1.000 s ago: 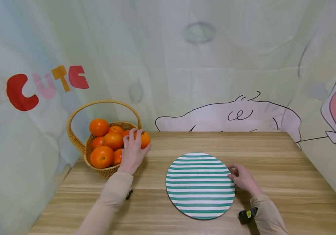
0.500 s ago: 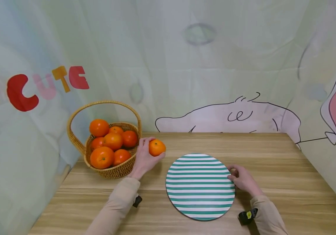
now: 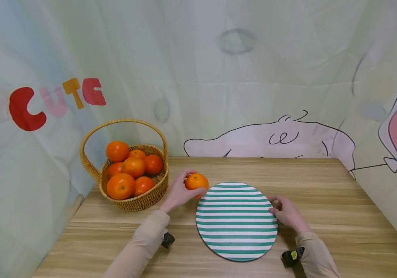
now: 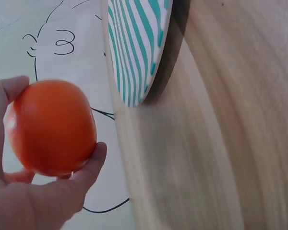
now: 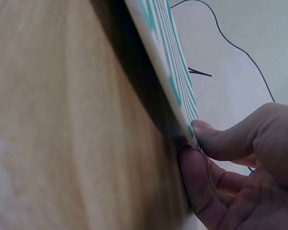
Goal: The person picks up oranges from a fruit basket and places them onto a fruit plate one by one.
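Observation:
My left hand [image 3: 181,193] grips an orange fruit [image 3: 197,181], probably a mandarin or orange, between thumb and fingers, just off the left rim of a round board [image 3: 236,222] striped green and white. The left wrist view shows the same fruit [image 4: 53,127] held up, its skin smooth and glossy. At the board's right edge, my right hand [image 3: 286,212] pinches the rim; in the right wrist view the thumb lies on the striped face of the board [image 5: 170,81] and a finger is under it. A dark gap shows beneath that edge.
A wicker basket [image 3: 142,202] with a tall arched handle stands at the left, holding several orange fruits [image 3: 120,186]. The wooden table [image 3: 254,168] meets a printed curtain [image 3: 198,77] at its back and sides. Black cameras sit on both wrists.
My left hand has lifted an orange fruit from the basket's right side and carried it rightward to the striped board's left rim. My right hand stays at the board's edge.

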{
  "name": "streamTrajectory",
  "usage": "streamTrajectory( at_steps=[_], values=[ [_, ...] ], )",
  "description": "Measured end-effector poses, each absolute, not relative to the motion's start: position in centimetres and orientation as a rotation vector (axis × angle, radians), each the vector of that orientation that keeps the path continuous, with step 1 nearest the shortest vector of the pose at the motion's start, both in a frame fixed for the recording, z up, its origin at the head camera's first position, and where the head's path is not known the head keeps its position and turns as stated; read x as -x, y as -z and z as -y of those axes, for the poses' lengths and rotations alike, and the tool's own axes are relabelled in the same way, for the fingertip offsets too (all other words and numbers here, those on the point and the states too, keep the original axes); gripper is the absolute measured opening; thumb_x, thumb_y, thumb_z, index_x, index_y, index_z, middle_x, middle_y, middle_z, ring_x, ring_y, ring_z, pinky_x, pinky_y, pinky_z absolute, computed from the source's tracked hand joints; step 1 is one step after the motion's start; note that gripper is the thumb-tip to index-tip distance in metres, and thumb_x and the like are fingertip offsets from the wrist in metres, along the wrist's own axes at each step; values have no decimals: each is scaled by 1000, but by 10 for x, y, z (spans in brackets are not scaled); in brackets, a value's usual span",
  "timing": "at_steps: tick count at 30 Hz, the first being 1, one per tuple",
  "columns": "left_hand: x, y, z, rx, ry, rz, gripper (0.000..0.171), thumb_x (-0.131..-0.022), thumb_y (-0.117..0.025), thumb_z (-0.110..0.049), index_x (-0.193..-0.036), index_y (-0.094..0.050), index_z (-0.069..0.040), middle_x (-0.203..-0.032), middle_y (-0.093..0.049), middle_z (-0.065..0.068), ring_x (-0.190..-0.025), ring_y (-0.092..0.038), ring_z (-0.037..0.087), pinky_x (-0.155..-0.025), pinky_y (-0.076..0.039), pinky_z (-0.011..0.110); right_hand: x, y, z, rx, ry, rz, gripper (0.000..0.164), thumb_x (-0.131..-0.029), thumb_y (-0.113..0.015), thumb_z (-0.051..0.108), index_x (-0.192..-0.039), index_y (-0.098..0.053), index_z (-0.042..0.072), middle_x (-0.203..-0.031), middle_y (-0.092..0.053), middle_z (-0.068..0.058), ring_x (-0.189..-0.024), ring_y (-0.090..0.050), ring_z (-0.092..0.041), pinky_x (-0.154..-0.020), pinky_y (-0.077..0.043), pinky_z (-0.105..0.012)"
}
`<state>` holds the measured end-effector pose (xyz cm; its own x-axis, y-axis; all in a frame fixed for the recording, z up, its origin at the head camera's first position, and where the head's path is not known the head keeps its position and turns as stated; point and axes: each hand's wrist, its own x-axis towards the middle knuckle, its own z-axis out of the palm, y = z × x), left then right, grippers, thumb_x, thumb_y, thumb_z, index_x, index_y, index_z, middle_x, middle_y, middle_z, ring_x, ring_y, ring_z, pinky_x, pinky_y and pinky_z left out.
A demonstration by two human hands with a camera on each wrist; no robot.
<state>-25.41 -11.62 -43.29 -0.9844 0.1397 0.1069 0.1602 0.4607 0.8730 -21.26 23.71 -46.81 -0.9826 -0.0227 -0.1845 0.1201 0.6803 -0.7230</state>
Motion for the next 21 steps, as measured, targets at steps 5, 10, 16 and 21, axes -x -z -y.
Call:
streamTrajectory(
  at_steps=[5, 10, 16, 21],
  values=[
    [251, 436, 110, 387, 1633, 2708, 66, -82, -82, -23, -139, -52, -8, -132, -57, 15, -110, -58, 29, -96, -53, 46, 213, 468, -237, -82, 1180, -2715, 34, -96, -62, 3, -129, -58, 0, -90, -56, -13, -73, -53, -21, -60, -48, -31],
    [248, 441, 105, 430, 1627, 2749, 67, -81, -83, -23, -140, -53, -7, -132, -58, 14, -111, -57, 27, -97, -51, 46, 214, 470, -238, -85, 1178, -2719, 34, -96, -62, 3, -129, -58, 0, -90, -56, -13, -74, -53, -22, -61, -48, -31],
    [249, 446, 99, 464, 1603, 2811, 69, -82, -83, -27, -141, -52, -9, -136, -58, 12, -114, -55, 28, -99, -50, 47, 213, 469, -237, -83, 1188, -2720, 34, -95, -62, 2, -129, -58, -1, -89, -56, -13, -73, -53, -22, -60, -48, -31],
    [248, 449, 95, 503, 1558, 2834, 70, -82, -83, -28, -142, -51, -8, -138, -55, 14, -116, -54, 29, -101, -49, 49, 213, 469, -237, -79, 1192, -2719, 33, -95, -62, 2, -128, -58, -1, -89, -56, -13, -73, -53, -21, -60, -48, -31]
  ],
)
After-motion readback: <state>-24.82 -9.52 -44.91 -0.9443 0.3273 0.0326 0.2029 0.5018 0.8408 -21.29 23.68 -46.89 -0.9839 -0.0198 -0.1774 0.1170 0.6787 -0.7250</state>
